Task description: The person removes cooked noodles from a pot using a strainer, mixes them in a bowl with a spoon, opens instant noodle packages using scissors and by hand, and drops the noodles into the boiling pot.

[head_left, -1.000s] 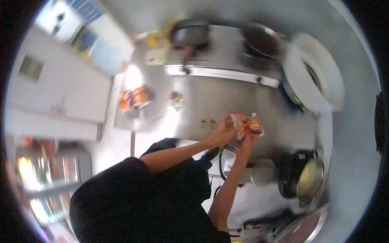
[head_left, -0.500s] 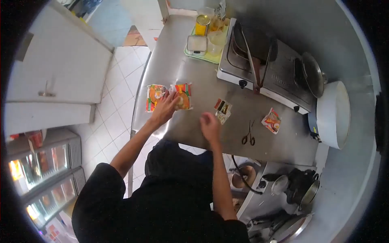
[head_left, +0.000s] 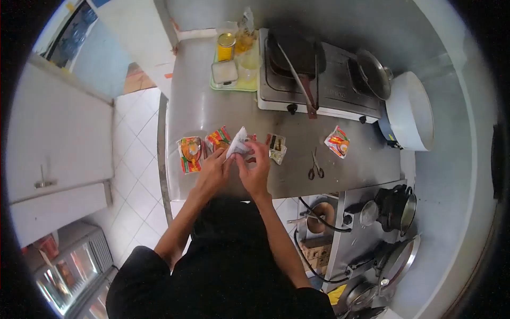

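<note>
Both my hands grip an instant noodle packet (head_left: 237, 143), its pale back side turned toward me, above the steel table. My left hand (head_left: 211, 174) closes on its lower left edge. Fingers of my right hand (head_left: 254, 171) pinch it from the right. Left of the hands lie two more noodle packets: one (head_left: 191, 155) flat near the table's left end, another (head_left: 218, 139) partly behind my left hand. Just right of my right hand are small seasoning sachets (head_left: 276, 148). Scissors (head_left: 315, 166) and a red-and-white packet (head_left: 337, 142) lie farther right.
At the back stands a gas stove (head_left: 340, 80) with a dark pan (head_left: 292, 53). Beside it, a green tray (head_left: 217, 85) bears a yellow can (head_left: 226, 48) and containers. A big white pot (head_left: 414, 111) is at the right. Pans hang or sit below the table (head_left: 361, 183).
My left hand has lifted a noodle packet off the table, and my right hand has come over to grip it too. The camera view has shifted, moving the table contents leftward.
</note>
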A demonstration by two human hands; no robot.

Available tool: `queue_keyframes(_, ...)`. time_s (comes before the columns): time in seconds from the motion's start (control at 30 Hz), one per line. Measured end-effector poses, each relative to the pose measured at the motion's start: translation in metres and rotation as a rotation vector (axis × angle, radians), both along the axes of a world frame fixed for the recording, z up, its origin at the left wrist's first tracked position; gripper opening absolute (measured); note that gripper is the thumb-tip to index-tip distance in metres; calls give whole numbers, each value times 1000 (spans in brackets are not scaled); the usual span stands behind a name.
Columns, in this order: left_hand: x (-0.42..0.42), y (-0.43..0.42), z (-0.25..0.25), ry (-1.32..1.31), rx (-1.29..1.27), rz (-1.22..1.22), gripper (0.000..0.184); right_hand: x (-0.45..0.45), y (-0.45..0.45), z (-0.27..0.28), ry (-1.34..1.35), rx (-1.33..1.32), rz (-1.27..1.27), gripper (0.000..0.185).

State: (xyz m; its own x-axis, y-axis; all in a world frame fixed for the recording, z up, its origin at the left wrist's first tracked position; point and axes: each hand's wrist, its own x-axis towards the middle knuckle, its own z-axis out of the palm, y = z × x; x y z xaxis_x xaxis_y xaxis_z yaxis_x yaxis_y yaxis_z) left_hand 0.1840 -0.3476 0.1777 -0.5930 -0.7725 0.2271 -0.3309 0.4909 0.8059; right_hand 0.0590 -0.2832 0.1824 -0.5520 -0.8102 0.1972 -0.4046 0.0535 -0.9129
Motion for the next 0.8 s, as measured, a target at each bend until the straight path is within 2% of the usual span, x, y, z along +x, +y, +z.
queue_keyframes(0.07,2,-1,15,-53,-2,-65,29,-5,7,3,-74,56,29,31)
queue_keyframes(0.13,5,0,27,-128,-11,-141,31,-13,16,7,-4,141,104,30)
queue_keyframes(0.23,19,-11,43,-109,-105,-364,48,-26,40,23,-59,190,234,27)
queue_keyframes(0.27,15,-13,44,-26,-80,-406,57,-28,48,29,-105,190,281,26)
queue_keyframes(0.33,7,-10,46,135,-18,-482,77,-24,62,40,-361,183,282,23)
queue_keyframes(0.37,5,2,46,137,122,-516,82,-22,68,45,-487,174,283,22)
queue_keyframes(0.43,0,26,46,147,397,-569,93,-14,74,55,-562,144,234,19)
queue_keyframes(0.5,-4,26,60,79,407,-590,96,-13,82,64,-658,193,174,21)
queue_keyframes(0.6,-7,28,82,26,477,-571,96,-24,89,63,-658,371,313,17)
queue_keyframes(0.7,-6,31,82,57,470,-541,96,-24,90,78,-363,314,309,12)
queue_keyframes(0.8,-5,35,88,52,464,-504,92,-2,85,83,64,93,60,10)
